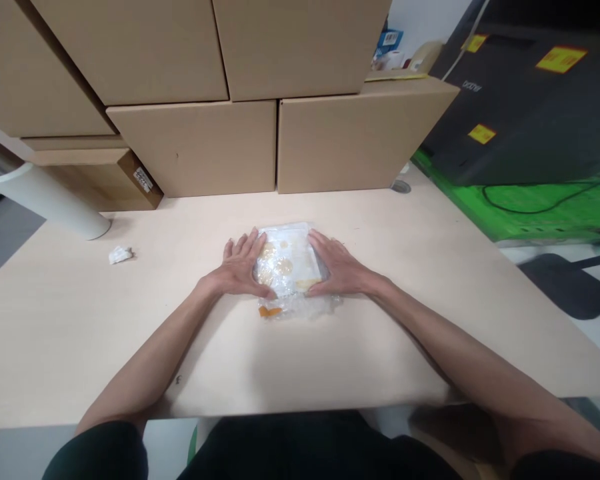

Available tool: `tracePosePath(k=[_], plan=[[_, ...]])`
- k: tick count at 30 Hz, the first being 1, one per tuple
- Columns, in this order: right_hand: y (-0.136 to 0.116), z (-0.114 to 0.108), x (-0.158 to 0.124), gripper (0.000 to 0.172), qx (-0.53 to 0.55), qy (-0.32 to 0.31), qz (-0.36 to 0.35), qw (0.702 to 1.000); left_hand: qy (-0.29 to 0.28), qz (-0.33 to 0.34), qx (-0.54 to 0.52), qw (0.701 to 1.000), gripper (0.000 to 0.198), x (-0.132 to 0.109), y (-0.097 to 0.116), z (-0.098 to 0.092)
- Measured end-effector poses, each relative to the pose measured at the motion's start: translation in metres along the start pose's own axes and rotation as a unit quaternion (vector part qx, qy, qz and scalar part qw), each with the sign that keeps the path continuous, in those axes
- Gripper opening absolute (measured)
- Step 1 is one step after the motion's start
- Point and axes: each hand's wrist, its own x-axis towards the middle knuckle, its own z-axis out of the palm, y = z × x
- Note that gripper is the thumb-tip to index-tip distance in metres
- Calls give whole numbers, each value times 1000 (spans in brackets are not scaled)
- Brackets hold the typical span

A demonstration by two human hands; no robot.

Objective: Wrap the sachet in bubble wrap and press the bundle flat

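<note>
A flat, squarish package (pixel 293 257) in clear bubble wrap lies on the table in front of me. White and pale gold round patterns show through the plastic. My left hand (pixel 240 267) grips its left side, fingers spread toward the far edge and thumb at the near corner. On the opposite side, my right hand (pixel 339 267) holds the edge between thumb and fingers. A loose flap of bubble wrap (pixel 305 307) sticks out toward me, with a piece of orange-brown tape (pixel 270 311) on it.
Stacked cardboard boxes (pixel 195 150) line the back of the pale wooden table (pixel 205 373). At left stand a white tube (pixel 70 203) and a crumpled white scrap (pixel 121 254). A roll of tape (pixel 401 187) lies at back right. Beyond is a dark machine (pixel 525 113) on a green base (pixel 545 210).
</note>
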Motion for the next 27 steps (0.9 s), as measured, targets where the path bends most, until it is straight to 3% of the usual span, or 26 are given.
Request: tracePosePath(k=[6,14,22,27], plan=[[-6,-8,-8,131,-22,-22,20,999,28,-6,30,999,129,-12,11,-2],[-5,0,-14,130,-15,-33,37,999,-30,3,26,999,127,-11,7,-8],[0,-7,-14,135,2,-78,30,996,-44,5,48,998,128,-11,8,-12],[1,-3,-14,129,16,-52,33,998,-43,8,41,998,128,-11,4,-12]])
